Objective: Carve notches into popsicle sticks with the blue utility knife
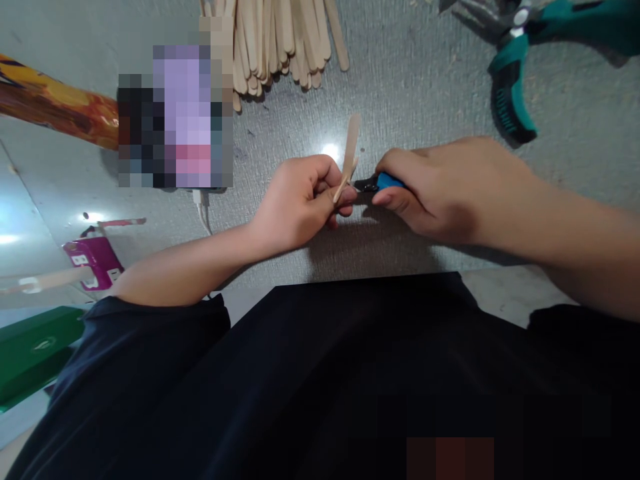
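Observation:
My left hand [310, 197] pinches a few crossed wooden craft sticks [351, 141] between thumb and fingers. One stick points up and away from me, and shorter pieces cross it at the fingertips. In my right hand [430, 187] is a small pair of blue-handled pliers [390, 182] with dark jaws. Their tips reach the sticks beside my left fingertips. Whether the jaws are closed on a piece is too small to tell. Both hands are just above the grey textured table [280, 257].
A pile of loose craft sticks [280, 40] lies at the far middle. Larger green-handled pliers [515, 87] are at the far right. To the left are a blurred-out device [187, 113] with a white cable [201, 207], an orange wrapped roll [60, 100] and a purple power socket [93, 260].

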Available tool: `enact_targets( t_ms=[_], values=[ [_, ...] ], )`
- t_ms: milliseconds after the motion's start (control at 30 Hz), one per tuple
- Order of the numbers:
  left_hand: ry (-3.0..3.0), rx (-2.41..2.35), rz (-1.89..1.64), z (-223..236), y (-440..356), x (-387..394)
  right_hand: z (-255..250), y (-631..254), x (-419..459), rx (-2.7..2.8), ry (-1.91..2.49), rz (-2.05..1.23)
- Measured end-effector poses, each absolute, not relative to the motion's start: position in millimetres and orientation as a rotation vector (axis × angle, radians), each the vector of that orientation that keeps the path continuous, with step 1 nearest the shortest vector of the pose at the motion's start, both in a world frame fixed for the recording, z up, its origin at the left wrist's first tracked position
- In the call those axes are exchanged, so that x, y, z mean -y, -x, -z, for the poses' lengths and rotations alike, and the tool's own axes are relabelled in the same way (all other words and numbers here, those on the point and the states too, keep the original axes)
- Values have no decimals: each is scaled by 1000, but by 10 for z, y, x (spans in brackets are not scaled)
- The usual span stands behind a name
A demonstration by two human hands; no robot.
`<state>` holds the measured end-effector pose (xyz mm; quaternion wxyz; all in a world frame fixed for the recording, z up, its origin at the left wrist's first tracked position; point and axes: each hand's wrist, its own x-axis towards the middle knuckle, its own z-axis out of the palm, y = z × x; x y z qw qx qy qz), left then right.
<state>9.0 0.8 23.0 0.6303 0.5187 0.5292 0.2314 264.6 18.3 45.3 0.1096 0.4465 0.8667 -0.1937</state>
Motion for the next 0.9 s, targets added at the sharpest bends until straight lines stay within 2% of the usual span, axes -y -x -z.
enact_targets(
  t_ms=[900],
  values=[
    [-1355, -1181, -617, -30, -55, 41, -487, -2565, -171, -2500, -1187, 429]
  ],
)
